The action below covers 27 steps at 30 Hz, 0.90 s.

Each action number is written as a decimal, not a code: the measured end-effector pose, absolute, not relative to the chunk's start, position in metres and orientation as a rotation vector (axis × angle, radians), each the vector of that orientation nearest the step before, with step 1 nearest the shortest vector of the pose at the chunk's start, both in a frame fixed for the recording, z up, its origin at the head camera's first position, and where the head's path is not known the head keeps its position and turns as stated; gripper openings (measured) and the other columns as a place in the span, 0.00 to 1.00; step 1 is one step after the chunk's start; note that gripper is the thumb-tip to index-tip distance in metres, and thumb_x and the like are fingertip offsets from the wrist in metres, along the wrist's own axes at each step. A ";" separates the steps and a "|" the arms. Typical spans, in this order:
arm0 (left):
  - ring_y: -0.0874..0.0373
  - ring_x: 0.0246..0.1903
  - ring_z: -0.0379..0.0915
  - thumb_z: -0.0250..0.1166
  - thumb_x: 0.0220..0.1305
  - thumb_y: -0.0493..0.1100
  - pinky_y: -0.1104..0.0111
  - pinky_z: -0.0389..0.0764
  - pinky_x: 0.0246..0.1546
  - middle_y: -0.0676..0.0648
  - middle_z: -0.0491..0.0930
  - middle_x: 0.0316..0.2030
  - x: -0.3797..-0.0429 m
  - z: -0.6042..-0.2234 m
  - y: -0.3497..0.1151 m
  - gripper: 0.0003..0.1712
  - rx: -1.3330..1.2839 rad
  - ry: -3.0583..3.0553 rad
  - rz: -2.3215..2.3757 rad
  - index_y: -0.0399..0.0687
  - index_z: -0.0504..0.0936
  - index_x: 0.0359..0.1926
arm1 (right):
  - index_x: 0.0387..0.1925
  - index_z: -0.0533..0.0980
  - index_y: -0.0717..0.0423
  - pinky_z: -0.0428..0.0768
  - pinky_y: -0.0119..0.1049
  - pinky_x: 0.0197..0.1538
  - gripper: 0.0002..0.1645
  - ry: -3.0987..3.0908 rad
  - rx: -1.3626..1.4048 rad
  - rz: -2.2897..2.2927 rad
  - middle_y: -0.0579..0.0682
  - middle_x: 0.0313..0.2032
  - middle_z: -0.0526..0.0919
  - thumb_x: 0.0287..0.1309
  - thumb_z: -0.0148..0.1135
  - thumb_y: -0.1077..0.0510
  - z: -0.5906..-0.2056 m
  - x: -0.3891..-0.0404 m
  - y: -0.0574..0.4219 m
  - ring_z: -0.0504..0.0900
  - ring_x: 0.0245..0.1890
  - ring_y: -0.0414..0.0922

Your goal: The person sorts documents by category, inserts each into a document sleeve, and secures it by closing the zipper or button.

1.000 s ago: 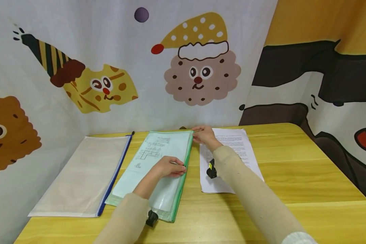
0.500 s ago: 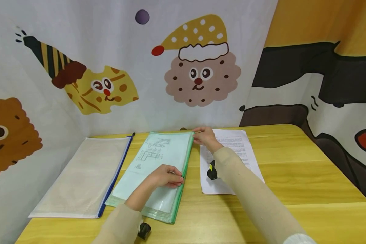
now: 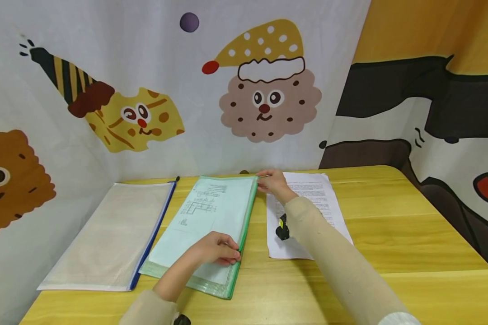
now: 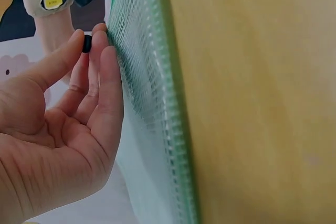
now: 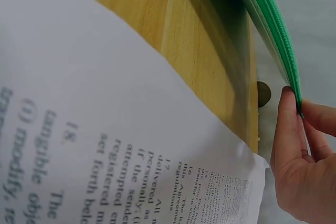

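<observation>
A green mesh zipper pouch (image 3: 227, 289) lies on the table, its green zipper running along the right side. White sheets with a printed drawing (image 3: 199, 205) show through its cover. My left hand (image 3: 217, 248) is at the lower part of that zipper; thumb and fingers pinch a small black zipper pull (image 4: 87, 43). At the pouch's far right corner, my right hand (image 3: 274, 183) pinches the zipper's end between thumb and fingers. In the right wrist view, the green zipper (image 5: 273, 24) stands raised at that corner, clear of the wood.
To the left lies a white mesh pouch (image 3: 110, 234) with a blue zipper. Printed paper (image 3: 309, 189) rests on the wooden table (image 3: 398, 234), partly under the right forearm. A cartoon-patterned curtain (image 3: 146, 54) hangs behind the table's far edge.
My left hand has slid toward me along the green zipper with the black pull, from about its middle to its lower part. The right hand has stayed at the far corner.
</observation>
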<state>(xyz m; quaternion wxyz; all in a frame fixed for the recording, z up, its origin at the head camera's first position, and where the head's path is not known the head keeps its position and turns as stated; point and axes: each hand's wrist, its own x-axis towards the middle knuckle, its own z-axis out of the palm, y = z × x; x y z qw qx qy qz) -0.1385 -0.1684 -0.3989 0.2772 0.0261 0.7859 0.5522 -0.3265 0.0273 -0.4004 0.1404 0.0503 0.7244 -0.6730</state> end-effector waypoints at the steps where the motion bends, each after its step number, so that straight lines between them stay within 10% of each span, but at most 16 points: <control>1: 0.62 0.31 0.82 0.65 0.65 0.37 0.67 0.87 0.38 0.40 0.88 0.37 -0.137 -0.399 -0.169 0.10 0.081 2.112 1.476 0.32 0.81 0.43 | 0.58 0.77 0.66 0.86 0.34 0.47 0.20 2.094 0.141 -1.945 0.51 0.35 0.80 0.64 0.60 0.69 -0.400 -0.326 0.027 0.81 0.29 0.38; 27: 0.62 0.29 0.81 0.65 0.63 0.35 0.68 0.85 0.34 0.43 0.88 0.32 -0.088 -0.397 -0.186 0.07 0.190 2.017 1.468 0.32 0.82 0.36 | 0.57 0.77 0.66 0.86 0.30 0.42 0.19 2.098 0.138 -1.942 0.53 0.39 0.80 0.65 0.59 0.68 -0.404 -0.328 0.028 0.81 0.30 0.38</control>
